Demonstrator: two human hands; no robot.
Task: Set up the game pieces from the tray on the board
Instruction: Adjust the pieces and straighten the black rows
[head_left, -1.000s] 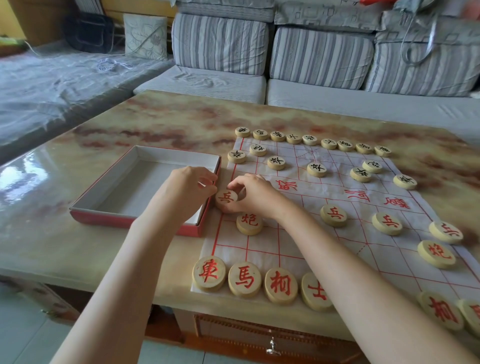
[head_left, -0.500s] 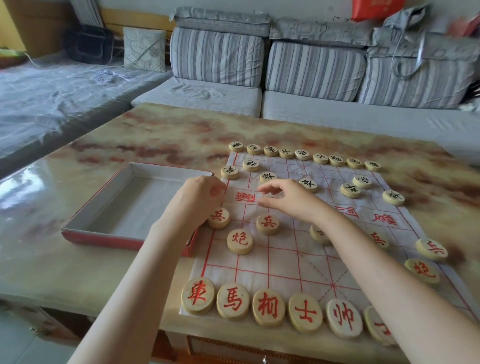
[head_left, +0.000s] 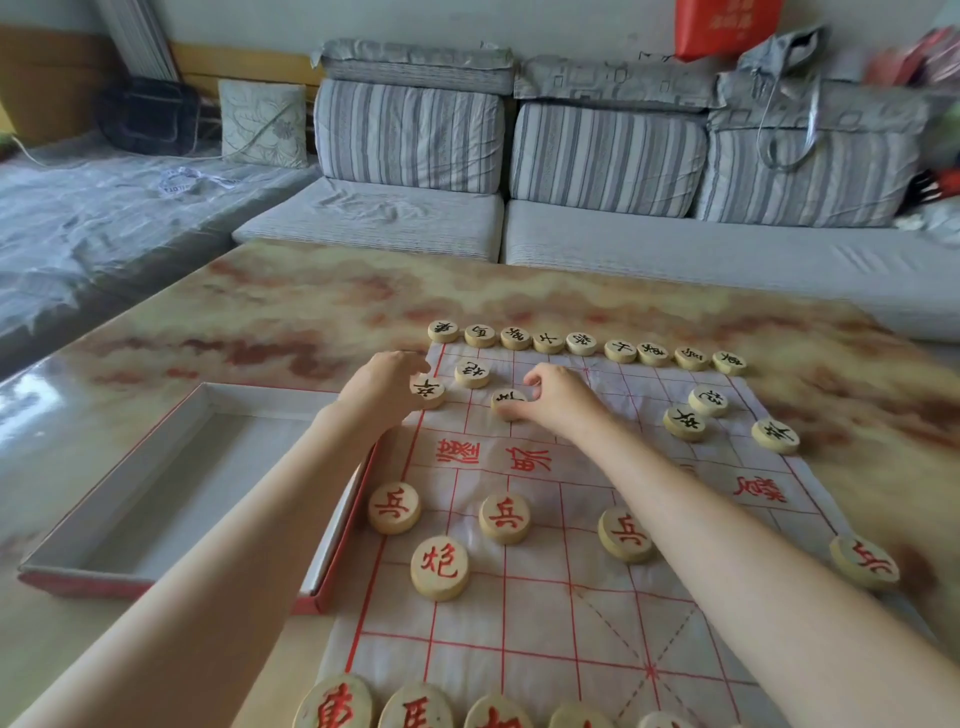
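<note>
Pinched the edge soldier (head_left: 427, 393) in fingertips of left hand (head_left: 382, 392), just right of that hand on the board's (head_left: 545, 623) far left line; curled right hand (head_left: 558, 400) round second soldier (head_left: 508, 401), lying against its left side.

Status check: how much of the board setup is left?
Done: the tray looks empty; the far back row and red pawns sit on the board. In hand: left hand grips the edge black piece, right hand pinches the next black piece. Left: seemingly just straightening; the right forearm hides some spots.
</note>
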